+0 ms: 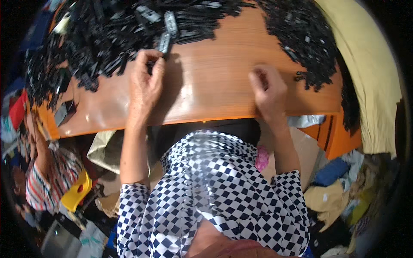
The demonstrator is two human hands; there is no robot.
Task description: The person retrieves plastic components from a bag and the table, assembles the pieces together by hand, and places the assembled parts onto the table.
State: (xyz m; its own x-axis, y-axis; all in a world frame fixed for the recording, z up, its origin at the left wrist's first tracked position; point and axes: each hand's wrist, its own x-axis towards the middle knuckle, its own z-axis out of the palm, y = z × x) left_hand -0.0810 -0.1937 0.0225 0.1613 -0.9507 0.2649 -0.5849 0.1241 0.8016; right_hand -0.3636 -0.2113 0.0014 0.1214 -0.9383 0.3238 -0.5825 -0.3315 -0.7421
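Head view, looking down from my end: nearest is the wearer's checked shirt (206, 172), dark and white, with both bare forearms reaching up over the near edge of the tabletop (215, 81). Beyond that edge on the left I see another person in a striped top (49, 185), a curved yellow piece (77, 191) with a round hole just beside them. To the right, off the tabletop, a blue bundle (331, 172) lies among heaped cloth.

On the tabletop itself, a small dark block (65, 112) sits by the near left corner. The right hand (269, 88) is inside the near edge, right of centre, its fingers curled in toward the palm (blurred, so I cannot tell whether it grips anything). It touches neither pile.

Left of centre and slightly farther in, the left hand (146, 81) has thumb and forefinger pinched on the near end of a strip (164, 43), grey-faced, which points toward the far edge. The strip's other end meets the front of the left pile (107, 43), a broad tangle of black pieces covering the far left corner and spilling along the left edge. A right pile (305, 38) of similar black pieces fills the far right corner, and yellow cloth (365, 64) hangs beyond the right edge.
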